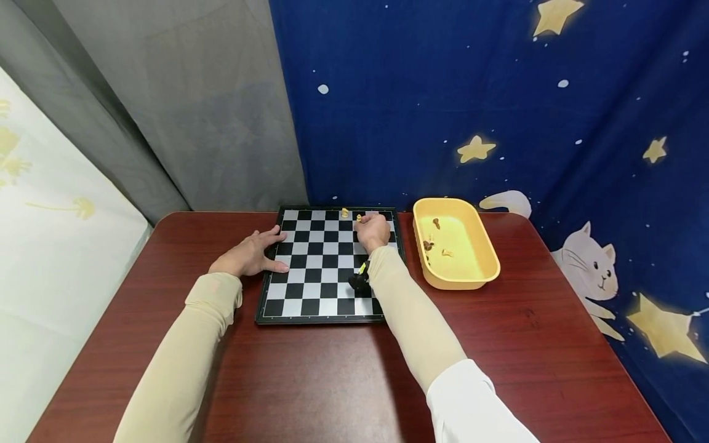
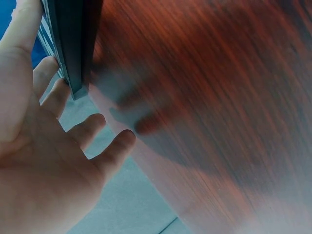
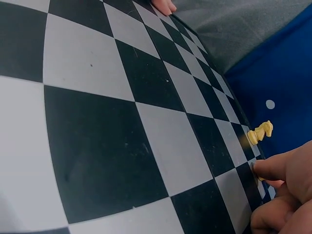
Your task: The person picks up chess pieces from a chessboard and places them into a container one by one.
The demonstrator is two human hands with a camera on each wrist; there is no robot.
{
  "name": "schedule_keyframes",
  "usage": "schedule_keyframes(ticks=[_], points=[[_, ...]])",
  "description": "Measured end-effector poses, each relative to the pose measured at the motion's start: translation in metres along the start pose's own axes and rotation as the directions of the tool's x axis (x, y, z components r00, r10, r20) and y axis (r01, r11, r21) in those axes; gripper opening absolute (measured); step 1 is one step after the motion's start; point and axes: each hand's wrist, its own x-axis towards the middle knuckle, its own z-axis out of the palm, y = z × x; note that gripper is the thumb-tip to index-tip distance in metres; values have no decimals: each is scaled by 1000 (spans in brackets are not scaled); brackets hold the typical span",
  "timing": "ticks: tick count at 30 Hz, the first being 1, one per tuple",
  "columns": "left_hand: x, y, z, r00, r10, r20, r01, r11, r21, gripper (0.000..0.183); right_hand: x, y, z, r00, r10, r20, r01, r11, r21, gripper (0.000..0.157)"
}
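Note:
A black-and-white chessboard (image 1: 318,258) lies on the table. My left hand (image 1: 252,252) rests at its left edge with fingers spread, the thumb and fingertips over the border squares; the left wrist view shows this hand (image 2: 53,126) beside the board's dark side (image 2: 73,48). Near the far edge, my right hand (image 1: 373,232) pinches a small cream chess piece (image 1: 359,218) between thumb and finger, low on the board. Most of that piece is hidden by the fingers (image 3: 275,168) in the right wrist view. One square over stands a cream knight (image 3: 261,132), upright.
Right of the board is a yellow plastic tub (image 1: 462,280) holding several loose cream and brown chess pieces (image 1: 447,253). A black wrist device (image 1: 360,281) sits by my right sleeve. Curtains (image 1: 388,123) hang directly behind the table's far edge.

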Motion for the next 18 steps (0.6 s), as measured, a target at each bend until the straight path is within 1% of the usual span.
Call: schedule_keyframes(ticks=[5,10,12,18], points=[[1,1,0,1000,-5,-3,5,1000,2,97,2,1,-1,1000,-12,8,12,1000,18,17],[0,1,0,1000,10,-8,-10,1000,3,98,0,3,-3,999,-38,13,37,999,28,19],[0,0,0,1000,18,-9,-18,1000,2,98,0,3,-3,999,-49,16,48,999,25,19],[-1,1,0,1000,12,-3,-12,1000,-2,98,0,4,-7,996,-79,39,80,997,-14,17]])
